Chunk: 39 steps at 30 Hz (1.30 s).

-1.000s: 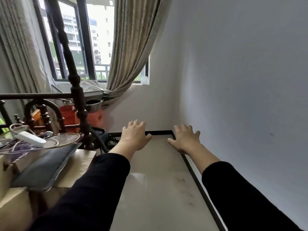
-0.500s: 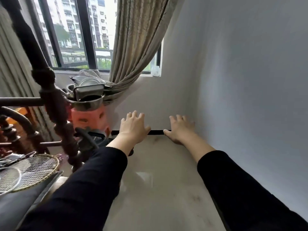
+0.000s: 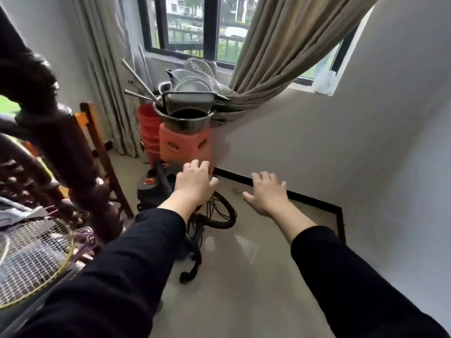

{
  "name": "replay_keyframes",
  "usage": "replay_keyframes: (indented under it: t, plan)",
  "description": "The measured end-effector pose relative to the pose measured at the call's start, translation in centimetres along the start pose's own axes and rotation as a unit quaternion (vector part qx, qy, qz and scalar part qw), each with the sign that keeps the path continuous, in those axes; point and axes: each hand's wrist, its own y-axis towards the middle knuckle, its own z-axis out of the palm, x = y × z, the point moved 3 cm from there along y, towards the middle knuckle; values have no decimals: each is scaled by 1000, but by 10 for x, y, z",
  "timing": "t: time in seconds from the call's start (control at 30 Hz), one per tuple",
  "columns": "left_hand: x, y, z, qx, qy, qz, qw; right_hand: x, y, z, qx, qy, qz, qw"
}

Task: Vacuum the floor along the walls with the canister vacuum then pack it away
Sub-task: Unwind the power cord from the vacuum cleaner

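No text, label, brand or number can be read anywhere.

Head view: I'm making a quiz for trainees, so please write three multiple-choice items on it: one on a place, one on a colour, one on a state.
1. Where is the vacuum?
A) on the floor beside the stool
B) on the windowsill
C) against the right wall

2. What colour is the stool under the pans?
A) blue
B) orange
C) white

3. How are the left hand and right hand?
A) open, holding nothing
B) both fists
C) clasped together

Answers:
1 A, its black body sits on the floor next to the stool.
2 B, its sides are plainly orange.
3 A, the fingers of both are spread and nothing is in them.
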Motion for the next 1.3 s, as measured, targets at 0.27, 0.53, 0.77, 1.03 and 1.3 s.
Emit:
replay_keyframes:
  t: [0.27,0.53,0.77,1.03,1.3]
  plan:
    - [91,125,63,34,-32,-127,991,47,167,48,43,16,-71,996]
    - [154,208,136,98,-71,-218,969,77,288,107,123,8,-115,986]
    - [181,250,200,92,-130,-303,940,98,379,160,191,-15,-189,963]
    - [207,253,282,12,-185,-468,864,144,443,258,285,-24,-322,903]
    - [253,241,345,57,-178,-492,850,190,473,325,293,152,-358,873]
